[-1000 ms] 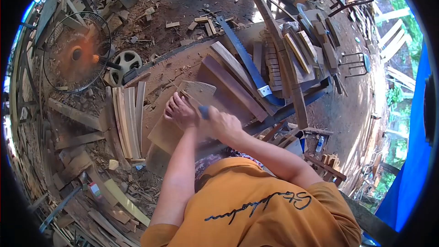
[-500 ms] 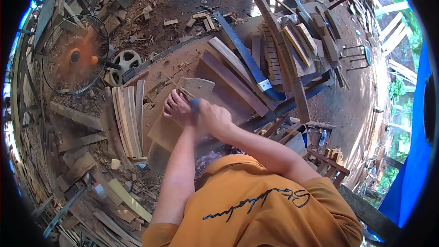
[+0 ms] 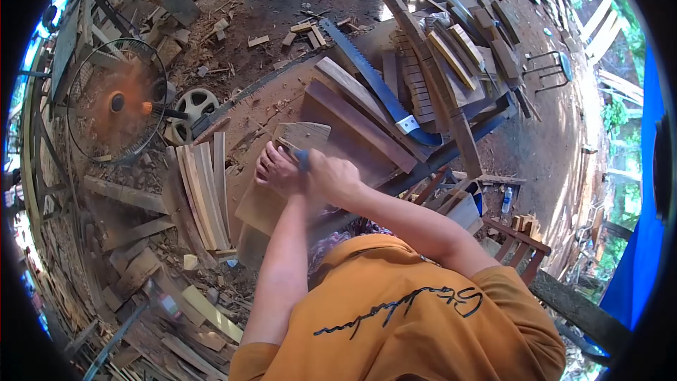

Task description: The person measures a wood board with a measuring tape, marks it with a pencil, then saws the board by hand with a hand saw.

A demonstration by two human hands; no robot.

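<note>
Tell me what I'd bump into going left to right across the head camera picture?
Fan → stack of curved wooden slats → left hand → right hand → saw → metal stool.

We have only one view, from a camera worn on the head, so no second view shares any part. It looks forward and steeply down over the orange shirt point(image 3: 395, 310) to the desk point(image 3: 282, 109), which is near. The lens is a fisheye: the edges bend, and a black ring closes the round picture. The ground point(image 3: 550, 148) lies farther around.
</note>
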